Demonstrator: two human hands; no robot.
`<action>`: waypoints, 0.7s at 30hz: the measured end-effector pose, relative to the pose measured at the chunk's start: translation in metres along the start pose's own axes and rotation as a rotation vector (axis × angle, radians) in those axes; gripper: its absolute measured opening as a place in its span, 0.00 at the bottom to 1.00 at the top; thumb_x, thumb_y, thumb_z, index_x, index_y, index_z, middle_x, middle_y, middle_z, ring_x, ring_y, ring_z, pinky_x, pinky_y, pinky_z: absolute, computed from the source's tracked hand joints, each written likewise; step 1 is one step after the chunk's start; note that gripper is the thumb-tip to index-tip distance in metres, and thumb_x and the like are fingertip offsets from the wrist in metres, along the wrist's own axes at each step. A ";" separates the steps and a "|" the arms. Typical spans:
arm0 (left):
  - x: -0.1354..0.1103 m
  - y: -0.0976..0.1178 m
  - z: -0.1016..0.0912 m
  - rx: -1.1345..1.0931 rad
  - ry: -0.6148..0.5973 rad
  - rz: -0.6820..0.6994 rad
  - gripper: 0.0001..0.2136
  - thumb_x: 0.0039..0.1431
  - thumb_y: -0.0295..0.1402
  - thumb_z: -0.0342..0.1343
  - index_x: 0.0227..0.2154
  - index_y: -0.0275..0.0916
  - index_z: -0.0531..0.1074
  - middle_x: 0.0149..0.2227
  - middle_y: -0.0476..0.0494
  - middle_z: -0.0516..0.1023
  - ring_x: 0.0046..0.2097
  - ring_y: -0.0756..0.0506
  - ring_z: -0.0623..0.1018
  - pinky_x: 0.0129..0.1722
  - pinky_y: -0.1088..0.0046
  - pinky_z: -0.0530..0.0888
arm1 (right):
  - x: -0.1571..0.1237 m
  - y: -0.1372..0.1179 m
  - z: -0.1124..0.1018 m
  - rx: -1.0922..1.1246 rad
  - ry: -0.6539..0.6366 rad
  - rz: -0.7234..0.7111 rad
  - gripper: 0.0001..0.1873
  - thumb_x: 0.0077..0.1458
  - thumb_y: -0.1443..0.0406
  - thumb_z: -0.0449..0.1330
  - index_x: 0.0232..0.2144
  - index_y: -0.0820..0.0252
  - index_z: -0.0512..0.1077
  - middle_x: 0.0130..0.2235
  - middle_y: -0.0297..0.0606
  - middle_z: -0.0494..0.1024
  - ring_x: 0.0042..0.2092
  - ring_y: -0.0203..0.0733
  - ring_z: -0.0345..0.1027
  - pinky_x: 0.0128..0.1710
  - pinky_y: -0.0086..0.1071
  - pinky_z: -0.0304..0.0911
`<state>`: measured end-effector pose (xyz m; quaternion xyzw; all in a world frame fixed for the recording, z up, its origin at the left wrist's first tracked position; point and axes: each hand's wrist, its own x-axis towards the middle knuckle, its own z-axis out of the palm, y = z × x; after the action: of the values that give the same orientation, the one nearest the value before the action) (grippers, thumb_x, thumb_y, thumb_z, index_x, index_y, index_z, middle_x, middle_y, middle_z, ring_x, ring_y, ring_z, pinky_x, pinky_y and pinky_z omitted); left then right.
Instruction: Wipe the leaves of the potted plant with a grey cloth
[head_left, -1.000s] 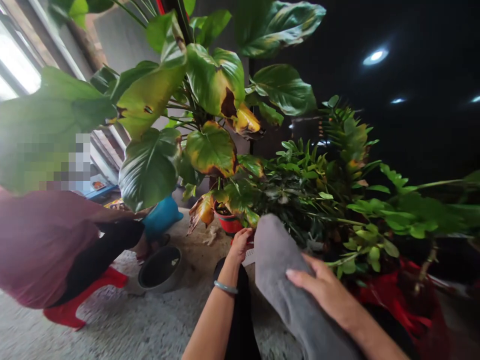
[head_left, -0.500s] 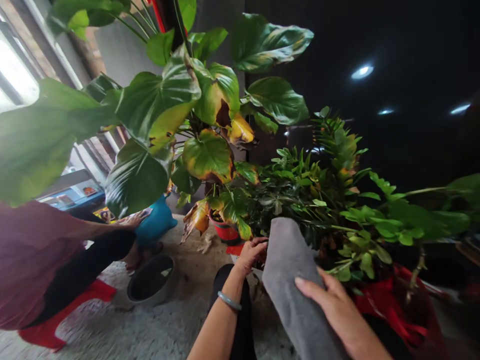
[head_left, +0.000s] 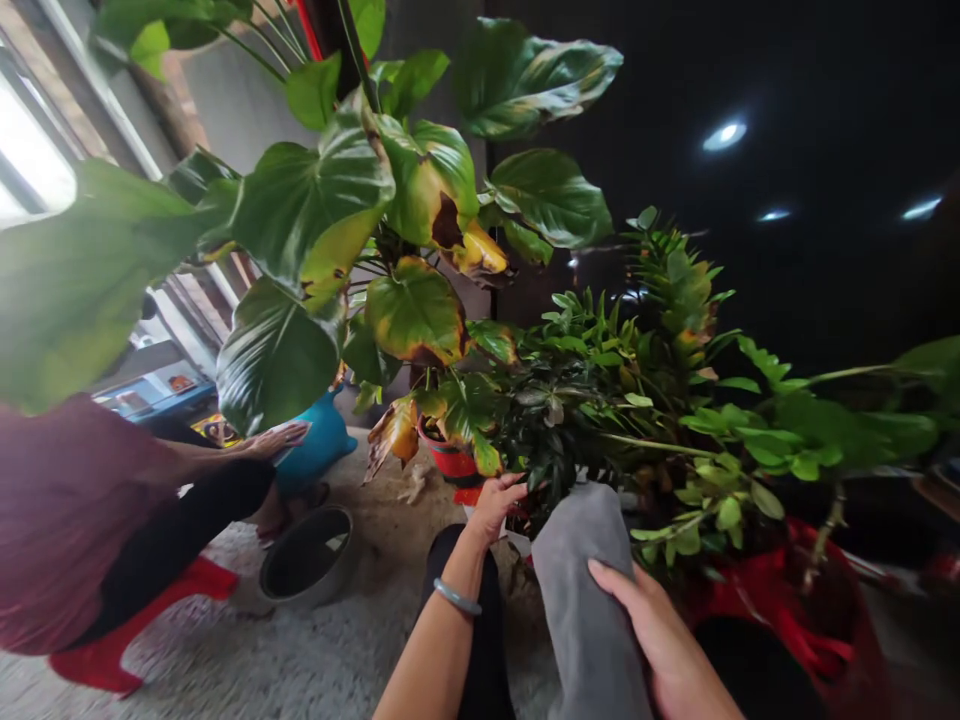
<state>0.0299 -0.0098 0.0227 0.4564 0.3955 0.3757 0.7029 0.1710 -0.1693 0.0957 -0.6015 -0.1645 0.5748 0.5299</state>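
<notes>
Head view: grey cloth (head_left: 589, 610) clasped in right hand (head_left: 649, 620), projecting beyond grip, lower end cut off; left hand (head_left: 493, 507) at dark-leaved plant (head_left: 551, 440), hold unclear.

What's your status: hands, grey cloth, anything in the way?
Right hand gripping grey cloth. Left hand at dark leaves, hold unclear. Cloth blocking part of the view beyond.

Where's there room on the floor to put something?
The grey floor looks bare in front of the bucket, between the red stool and the left forearm. A smaller patch lies between bucket and knee. Right of that it's crowded: grey cloth in the right hand, leaves by the left hand.
</notes>
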 end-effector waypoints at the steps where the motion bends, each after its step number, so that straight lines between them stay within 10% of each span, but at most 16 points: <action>1: 0.000 0.000 -0.001 0.001 -0.005 0.000 0.22 0.31 0.43 0.69 0.30 0.33 0.78 0.22 0.48 0.73 0.24 0.52 0.69 0.24 0.75 0.64 | -0.007 -0.005 -0.002 0.010 0.005 -0.029 0.22 0.30 0.55 0.67 0.31 0.60 0.76 0.28 0.41 0.82 0.33 0.55 0.76 0.31 0.40 0.69; 8: -0.003 0.002 0.005 -0.032 0.012 0.006 0.20 0.31 0.42 0.69 0.28 0.33 0.78 0.20 0.49 0.71 0.23 0.52 0.68 0.23 0.75 0.64 | 0.032 -0.094 -0.004 0.174 0.273 -0.400 0.19 0.33 0.58 0.65 0.33 0.58 0.74 0.30 0.40 0.82 0.36 0.52 0.76 0.33 0.38 0.71; 16: -0.003 0.003 0.001 -0.017 -0.002 0.010 0.21 0.31 0.43 0.68 0.28 0.33 0.78 0.22 0.47 0.73 0.25 0.51 0.69 0.23 0.76 0.64 | 0.015 -0.003 -0.006 -0.221 0.044 -0.101 0.24 0.34 0.50 0.64 0.31 0.62 0.77 0.31 0.46 0.83 0.39 0.57 0.76 0.40 0.42 0.69; 21: -0.002 0.003 0.000 -0.020 -0.004 -0.001 0.20 0.30 0.42 0.69 0.28 0.33 0.78 0.20 0.49 0.70 0.24 0.51 0.68 0.23 0.75 0.64 | 0.008 -0.068 -0.007 -0.201 0.242 -0.424 0.23 0.33 0.52 0.67 0.31 0.60 0.77 0.35 0.45 0.83 0.42 0.57 0.74 0.41 0.41 0.68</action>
<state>0.0284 -0.0103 0.0262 0.4501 0.3905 0.3785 0.7083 0.2074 -0.1405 0.1460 -0.6675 -0.2786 0.3556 0.5919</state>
